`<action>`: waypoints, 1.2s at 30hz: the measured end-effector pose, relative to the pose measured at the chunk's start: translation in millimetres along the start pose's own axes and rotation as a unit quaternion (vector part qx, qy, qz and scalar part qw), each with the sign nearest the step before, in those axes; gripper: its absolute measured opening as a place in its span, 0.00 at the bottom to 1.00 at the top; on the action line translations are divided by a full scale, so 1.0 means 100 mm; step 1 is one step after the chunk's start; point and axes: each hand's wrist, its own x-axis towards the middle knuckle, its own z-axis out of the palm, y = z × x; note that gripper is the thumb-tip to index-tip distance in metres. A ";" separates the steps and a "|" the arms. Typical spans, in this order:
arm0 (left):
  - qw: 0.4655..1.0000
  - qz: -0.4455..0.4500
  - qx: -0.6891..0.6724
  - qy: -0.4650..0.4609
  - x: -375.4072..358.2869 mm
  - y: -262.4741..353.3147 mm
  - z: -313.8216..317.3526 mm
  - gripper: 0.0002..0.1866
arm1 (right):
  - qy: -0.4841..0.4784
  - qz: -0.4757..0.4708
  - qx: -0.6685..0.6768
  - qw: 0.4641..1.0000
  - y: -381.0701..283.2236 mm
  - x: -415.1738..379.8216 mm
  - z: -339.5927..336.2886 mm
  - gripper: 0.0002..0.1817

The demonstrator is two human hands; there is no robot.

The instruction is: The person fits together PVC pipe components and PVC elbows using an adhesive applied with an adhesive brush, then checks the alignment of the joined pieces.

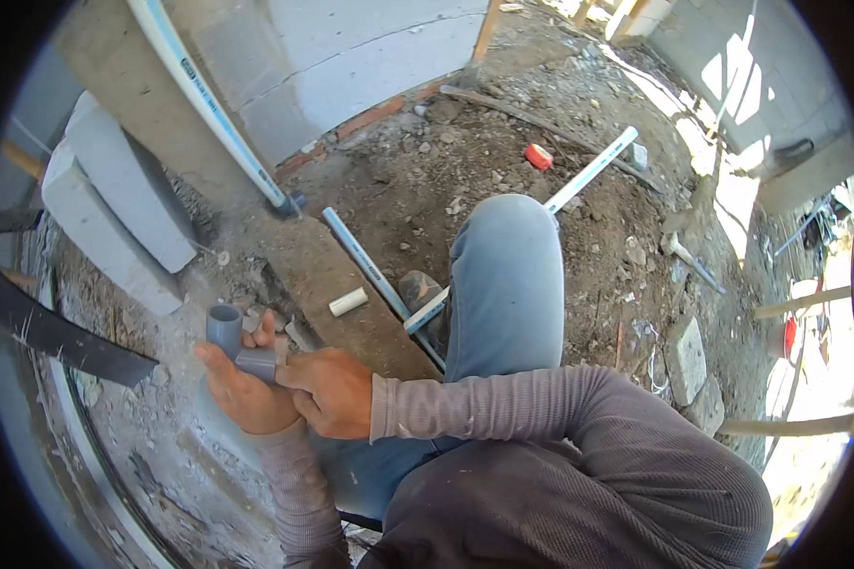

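A grey PVC pipe elbow (224, 332) is in my left hand (245, 394), whose thumb and fingers wrap around it. One open socket of the elbow faces up; the other points right, toward my right hand (330, 391). That hand is closed, its fingertips touching the right-hand end of the elbow. Whatever its fingers pinch there is hidden. A short cream pipe piece (348, 302) lies on the ground just beyond my hands. Past it lies a long white pipe with blue print (370, 264), close to my knee.
Another white pipe (593, 169) lies beyond my knee, near a red tape roll (539, 156). A hammer (693, 263) rests on the dirt to the right. Pale blocks (114, 218) lean at left. An upright pipe (209, 104) runs along the wall.
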 end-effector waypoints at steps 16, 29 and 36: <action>0.992 -0.041 -0.022 -0.117 0.01 0.08 0.10 0.26 | -0.095 0.010 0.121 0.988 0.06 0.29 -0.38 0.10; 0.932 -0.227 0.026 -0.282 0.45 0.90 0.18 0.38 | -0.108 -0.309 -0.297 0.897 -0.16 0.80 -1.04 0.10; 0.692 0.592 0.300 -0.284 0.70 0.41 -0.04 0.25 | -0.168 0.214 0.221 0.937 -0.25 0.68 -0.68 0.17</action>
